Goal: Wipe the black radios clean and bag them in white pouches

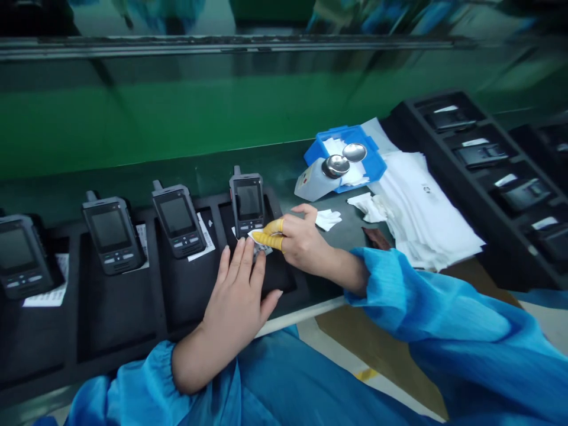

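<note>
A handheld radio with a screen and keys (248,199) stands at the right end of the black foam tray (190,296). My right hand (302,239), with yellow finger cots on two fingers, pinches a small white wipe (254,235) against the lower edge of this radio. My left hand (237,296) is flat with its fingers stretched out, the fingertips close to the radio's bottom end. Whether they touch it I cannot tell. A printed label sheet (265,247) lies partly hidden under my right fingers.
Several similar radios (178,219) lie in the tray to the left, with label sheets beside them. To the right are a white pump bottle (314,180), a blue bin (377,167) of wipes, crumpled wipes (328,219), a paper stack (428,207) and another foam tray (488,192) holding dark devices.
</note>
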